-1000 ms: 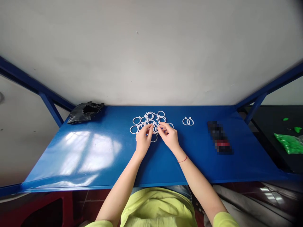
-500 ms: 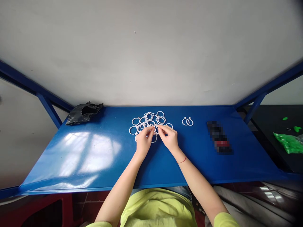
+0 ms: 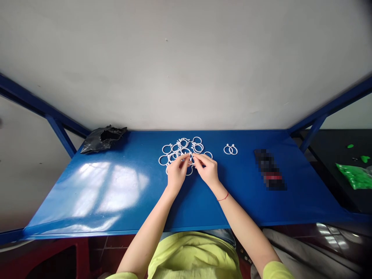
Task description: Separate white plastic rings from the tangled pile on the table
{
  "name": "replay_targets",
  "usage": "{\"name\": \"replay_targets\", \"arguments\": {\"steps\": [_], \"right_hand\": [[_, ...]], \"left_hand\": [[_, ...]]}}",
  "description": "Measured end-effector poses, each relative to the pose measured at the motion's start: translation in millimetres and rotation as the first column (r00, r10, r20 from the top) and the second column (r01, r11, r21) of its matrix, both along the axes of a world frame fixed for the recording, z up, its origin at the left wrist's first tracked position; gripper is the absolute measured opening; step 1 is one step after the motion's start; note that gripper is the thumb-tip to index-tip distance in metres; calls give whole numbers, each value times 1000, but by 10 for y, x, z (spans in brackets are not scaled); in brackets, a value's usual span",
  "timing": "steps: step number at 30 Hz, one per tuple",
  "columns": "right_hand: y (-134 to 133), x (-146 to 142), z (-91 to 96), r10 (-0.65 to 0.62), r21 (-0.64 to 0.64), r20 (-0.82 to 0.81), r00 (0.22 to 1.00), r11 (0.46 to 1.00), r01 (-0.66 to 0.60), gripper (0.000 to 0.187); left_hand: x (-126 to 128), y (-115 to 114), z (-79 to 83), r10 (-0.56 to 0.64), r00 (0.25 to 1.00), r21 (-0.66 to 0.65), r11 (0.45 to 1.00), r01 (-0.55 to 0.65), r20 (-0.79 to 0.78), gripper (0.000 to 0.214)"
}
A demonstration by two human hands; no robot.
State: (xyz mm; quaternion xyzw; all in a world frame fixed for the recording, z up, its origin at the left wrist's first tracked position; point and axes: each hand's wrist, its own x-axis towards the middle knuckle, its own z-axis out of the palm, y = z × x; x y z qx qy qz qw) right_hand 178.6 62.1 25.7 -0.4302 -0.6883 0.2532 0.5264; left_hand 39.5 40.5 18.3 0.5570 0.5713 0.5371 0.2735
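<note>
Two hands meet over one white ring [image 3: 190,157], each pinching it between thumb and fingertips: the left hand [image 3: 176,175] from its left side, the right hand [image 3: 208,171] from its right. This ring sits at the near edge of the pile of white rings [image 3: 182,149], which lies on the blue surface [image 3: 116,186] near the wall. Roughly a dozen rings make up the pile, overlapping too much for an exact count; the hands cover its near part, with one ring's arc showing below the fingers.

Right of the pile, apart from it, lie two more rings as a touching pair [image 3: 230,149]. Farther right of the pile is one dark blurred object [image 3: 269,168] with a red patch. Left of the pile, at the back corner of the surface, sits one crumpled black bag [image 3: 103,137]. Far right of the pile, beyond the blue frame post, lies one green bag [image 3: 355,175] on a darker top, with two small green bits behind it. One thin red string [image 3: 223,197] circles the right wrist.
</note>
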Motion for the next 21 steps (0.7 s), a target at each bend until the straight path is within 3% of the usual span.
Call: {"name": "replay_targets", "arguments": {"steps": [10,16,21], "right_hand": [[179,-20,21,-32,16,77,997,999,31,24],[149,-40,-22,-37,68,116,993,997,29,28],[115,-53,-19,-47,37,135,990,998,42,28]], "left_hand": [[-16,225,46,-1,992,63,998,9,-123,18],[-36,224,-3,-11,985,72,997,23,-170,17],[-27,200,-10,-2,978,51,999,13,-208,19]]}}
